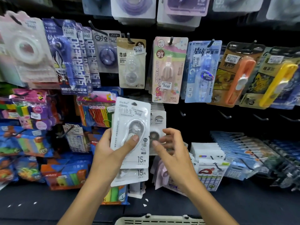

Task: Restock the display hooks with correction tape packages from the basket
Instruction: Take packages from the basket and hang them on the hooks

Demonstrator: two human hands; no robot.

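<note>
Even, fairly bright indoor light from above and in front; colours read well against a very dark back panel (203,120). Centre is sharpest: print on the white pack (129,127) in the left hand (107,153) is legible, w/ soft glare on its plastic blister. Right hand (173,148) slightly soft, its fingers (168,132) a bit smeared. Strong blur at far left, esp. the tape roll pack (27,49), and along the top row (133,8), where print can't be read. Wide-angle bend: right-side packs (276,82) lean outward, shelf lines curve. Bottom edge dim; basket rim (162,220) pale, low detail. Shadows faint, mostly under hanging packs.
</note>
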